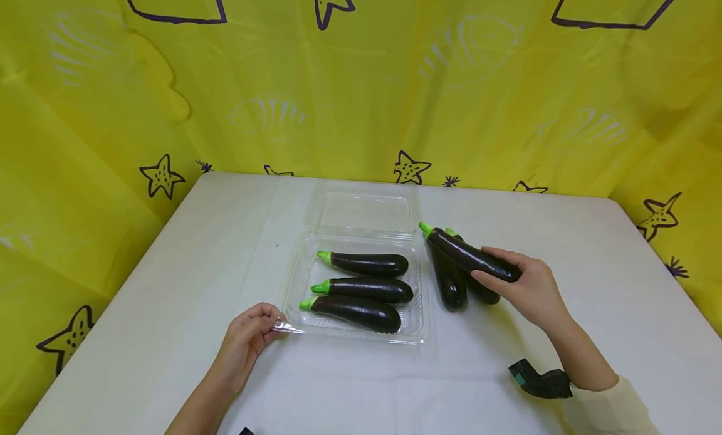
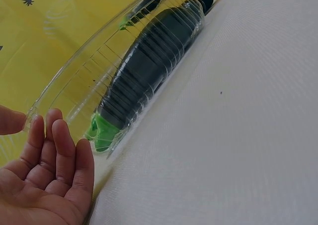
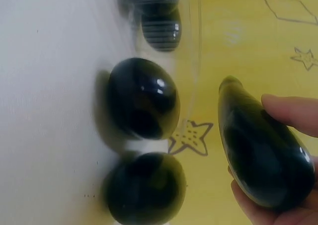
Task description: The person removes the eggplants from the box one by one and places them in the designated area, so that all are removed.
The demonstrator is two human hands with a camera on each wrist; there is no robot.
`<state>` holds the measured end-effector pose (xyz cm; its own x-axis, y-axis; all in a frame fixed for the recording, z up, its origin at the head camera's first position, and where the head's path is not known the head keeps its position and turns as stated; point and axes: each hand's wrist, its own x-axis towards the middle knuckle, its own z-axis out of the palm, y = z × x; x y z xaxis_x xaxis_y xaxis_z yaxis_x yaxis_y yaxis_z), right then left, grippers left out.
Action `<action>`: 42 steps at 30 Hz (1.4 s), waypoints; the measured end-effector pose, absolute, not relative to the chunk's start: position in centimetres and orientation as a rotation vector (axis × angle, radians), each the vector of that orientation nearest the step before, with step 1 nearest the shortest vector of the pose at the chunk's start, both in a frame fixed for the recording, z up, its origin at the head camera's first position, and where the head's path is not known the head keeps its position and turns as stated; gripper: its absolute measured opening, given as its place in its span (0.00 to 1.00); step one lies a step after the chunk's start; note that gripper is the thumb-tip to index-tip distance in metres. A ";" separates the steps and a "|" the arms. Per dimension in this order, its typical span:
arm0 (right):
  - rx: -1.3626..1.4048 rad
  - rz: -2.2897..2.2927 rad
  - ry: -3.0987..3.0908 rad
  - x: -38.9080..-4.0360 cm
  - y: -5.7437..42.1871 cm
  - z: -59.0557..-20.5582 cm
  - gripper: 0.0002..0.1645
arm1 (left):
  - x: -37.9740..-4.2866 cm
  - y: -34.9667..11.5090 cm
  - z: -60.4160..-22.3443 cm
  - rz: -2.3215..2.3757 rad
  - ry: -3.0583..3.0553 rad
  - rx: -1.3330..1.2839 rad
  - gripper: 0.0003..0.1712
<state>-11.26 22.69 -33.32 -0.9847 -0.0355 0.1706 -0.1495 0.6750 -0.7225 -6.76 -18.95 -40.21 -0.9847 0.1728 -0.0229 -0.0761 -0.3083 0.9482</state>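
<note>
A clear plastic clamshell container (image 1: 420,335) lies opened on the table, its lid (image 1: 363,210) folded back. Three dark eggplants (image 1: 366,289) with green stems lie side by side in its base. My left hand (image 1: 248,341) pinches the container's near left corner between thumb and fingers; the left wrist view shows that hand (image 2: 54,170) at the rim. My right hand (image 1: 533,291) grips the thick end of another eggplant (image 1: 470,254), raised off the table in the right wrist view. Below it, two more eggplants (image 1: 449,281) lie right of the container, one partly hidden.
The white table (image 1: 214,247) reaches back to a yellow patterned curtain (image 1: 361,96) that also stands along both sides. A black strap-like device (image 1: 540,380) sits at the right wrist.
</note>
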 end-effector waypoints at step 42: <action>-0.335 1.447 -2.685 -13.3 26.1 -36.2 0.38 | -6.9 -18.9 -40.3 2.423 1.756 0.131 0.10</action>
<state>-13.27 26.12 -36.16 -0.9735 0.2252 -0.0385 0.1560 0.5321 -0.8322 -6.85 -18.92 -40.31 -0.9855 0.1691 -0.0153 -0.0671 -0.3054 0.9499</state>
